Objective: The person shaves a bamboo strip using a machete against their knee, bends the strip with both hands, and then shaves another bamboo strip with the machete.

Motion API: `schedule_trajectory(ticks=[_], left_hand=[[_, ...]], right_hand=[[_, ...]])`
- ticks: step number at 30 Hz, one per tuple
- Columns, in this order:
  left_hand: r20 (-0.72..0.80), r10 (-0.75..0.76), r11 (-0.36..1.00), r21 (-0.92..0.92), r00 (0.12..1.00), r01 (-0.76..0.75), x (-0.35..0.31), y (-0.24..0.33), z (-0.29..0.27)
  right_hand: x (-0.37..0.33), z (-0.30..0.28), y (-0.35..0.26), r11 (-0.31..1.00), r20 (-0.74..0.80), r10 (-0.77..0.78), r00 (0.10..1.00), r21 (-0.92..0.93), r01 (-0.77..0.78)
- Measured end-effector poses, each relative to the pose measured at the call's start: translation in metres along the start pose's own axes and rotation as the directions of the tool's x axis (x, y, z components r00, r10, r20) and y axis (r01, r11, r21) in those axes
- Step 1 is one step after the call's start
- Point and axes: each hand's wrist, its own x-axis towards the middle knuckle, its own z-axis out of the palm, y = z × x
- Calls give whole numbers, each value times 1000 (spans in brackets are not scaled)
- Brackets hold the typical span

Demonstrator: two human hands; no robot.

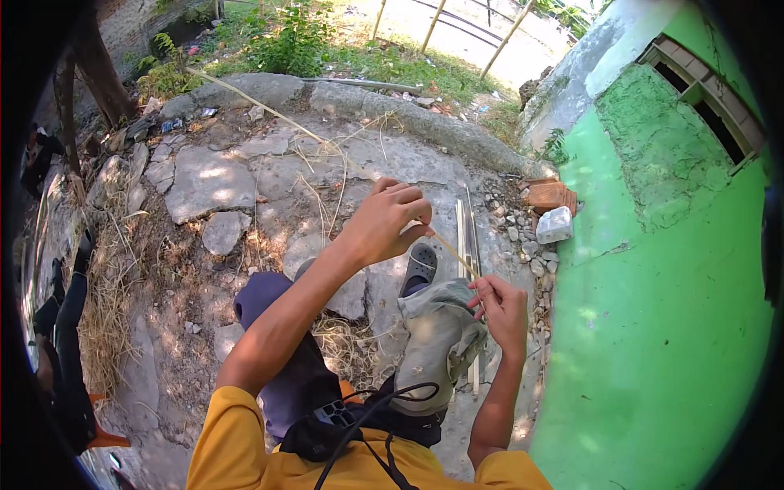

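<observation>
A long, thin, pale strip [278, 117], which looks like split bamboo, runs from the far left across to my hands. My left hand [388, 220] is closed around it in front of my knees. Lower and to the right, my right hand [500, 314] pinches the strip near its close end, above my right knee. Between the two hands the strip is stretched and slopes down to the right. A grey-green cloth [441, 327] lies over my right thigh and knee. Whether the right fingers hold anything else is hidden.
More pale strips [465, 237] lie on the cracked concrete beside my right shoe [420, 268]. Orange bricks [549, 194] and a whitish block [555, 224] stand by the green wall [645, 327]. Dry fibres [106, 343] are heaped at left, near another person's dark-clothed leg [72, 318].
</observation>
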Motion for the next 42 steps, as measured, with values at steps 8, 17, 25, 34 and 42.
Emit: schedule_trajectory(ticks=[8,17,25,34,42], left_hand=[[-168,-25,997,65,986,36,-3,-3,0],[-245,-179,981,28,953,192,-14,-1,5],[-60,-760,467,-743,647,479,-22,-4,13],[123,-740,137,-935,661,327,-25,-13,5],[115,-672,143,-949,732,281,-27,-12,6]], right_hand=[[-16,32,-25,1000,-126,-9,992,13,10],[-4,73,-1,962,-226,-36,973,257,95],[-2,99,9,971,-310,-71,948,197,137],[-6,97,11,958,-242,-123,962,225,179],[-14,71,1,948,-9,-34,999,318,35]])
